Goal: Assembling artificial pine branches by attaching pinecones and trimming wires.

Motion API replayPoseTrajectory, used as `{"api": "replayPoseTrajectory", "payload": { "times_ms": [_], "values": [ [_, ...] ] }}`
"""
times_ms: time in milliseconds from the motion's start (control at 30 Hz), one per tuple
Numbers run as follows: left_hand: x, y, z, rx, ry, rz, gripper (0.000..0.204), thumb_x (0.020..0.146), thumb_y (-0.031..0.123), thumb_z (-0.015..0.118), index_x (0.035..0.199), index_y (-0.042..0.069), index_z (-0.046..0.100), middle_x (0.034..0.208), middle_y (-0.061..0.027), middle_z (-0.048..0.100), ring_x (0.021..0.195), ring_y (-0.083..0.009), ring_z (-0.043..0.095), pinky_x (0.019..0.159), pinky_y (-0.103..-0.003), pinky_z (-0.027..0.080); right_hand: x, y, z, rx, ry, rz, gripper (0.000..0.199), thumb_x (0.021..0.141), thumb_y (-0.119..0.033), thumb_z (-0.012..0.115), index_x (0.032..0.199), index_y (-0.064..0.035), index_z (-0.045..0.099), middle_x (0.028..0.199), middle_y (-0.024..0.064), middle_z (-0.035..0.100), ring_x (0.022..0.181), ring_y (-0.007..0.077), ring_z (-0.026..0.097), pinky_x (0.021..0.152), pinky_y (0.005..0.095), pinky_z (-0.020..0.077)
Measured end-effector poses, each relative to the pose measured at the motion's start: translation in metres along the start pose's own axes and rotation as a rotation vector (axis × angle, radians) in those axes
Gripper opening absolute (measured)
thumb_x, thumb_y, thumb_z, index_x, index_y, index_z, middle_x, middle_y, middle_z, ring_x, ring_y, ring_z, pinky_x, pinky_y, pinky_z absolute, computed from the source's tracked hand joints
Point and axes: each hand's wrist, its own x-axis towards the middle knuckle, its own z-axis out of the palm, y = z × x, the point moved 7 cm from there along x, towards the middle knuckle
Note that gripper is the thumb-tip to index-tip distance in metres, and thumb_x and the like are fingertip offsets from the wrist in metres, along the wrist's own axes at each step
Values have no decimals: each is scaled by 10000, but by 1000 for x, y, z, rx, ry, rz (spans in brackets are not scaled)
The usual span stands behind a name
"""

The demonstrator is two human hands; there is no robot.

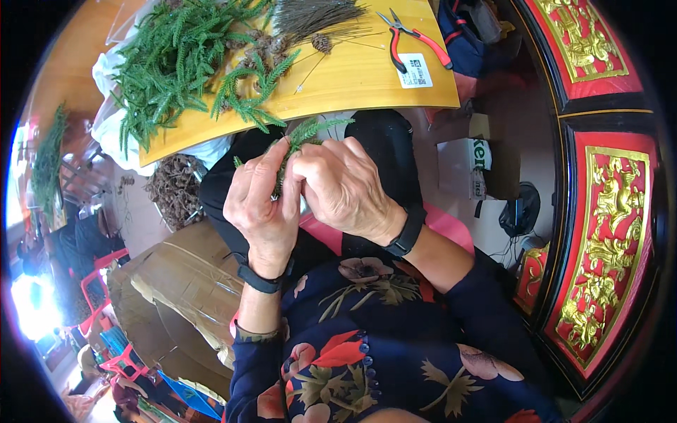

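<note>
Above my lap, just off the table's near edge, both hands pinch a small green artificial pine sprig (321,127). My left hand (259,194) has its fingers closed at the sprig's base. Against it, my right hand (344,187) is closed too, its thumb and fingertips meeting the left ones. The fingers hide most of the stem and whatever is joined to it. Ahead on the yellow table (352,83) lie a heap of similar green sprigs (173,67), several brown pine cones (321,44), a bundle of thin dark wires (310,17) and red-handled pliers (416,41).
A white printed label (415,70) lies by the pliers. Below the table's left side is a bag of brown cones (173,189). A cardboard box (180,271) stands at my left. Red and gold carved panels (613,240) line the right, near a small open carton (502,169).
</note>
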Motion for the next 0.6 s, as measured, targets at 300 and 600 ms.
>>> {"api": "replayPoseTrajectory", "payload": {
  "times_ms": [300, 600],
  "values": [
    [-7, -23, -4, -204, 3, -337, 163, 775, 12, 678, 938, 2, 682, 772, -68, 653, 695, -134, 595, 637, -245, 467, 7, 0, -11, 214, 70, 78, 386, 652, 13, 715, 983, -72, 536, 814, 25, 595, 619, 187, 549, 584, 317, 400],
    [-24, -52, -2, -922, -34, -788, 102, 853, 12, 618, 941, -11, 665, 836, 10, 629, 743, -42, 544, 677, -194, 438, 33, 32, 4, 497, -221, 398, 91, 846, -43, 652, 919, 9, 669, 852, 46, 612, 680, 73, 548, 621, 213, 426]
  ]
}}
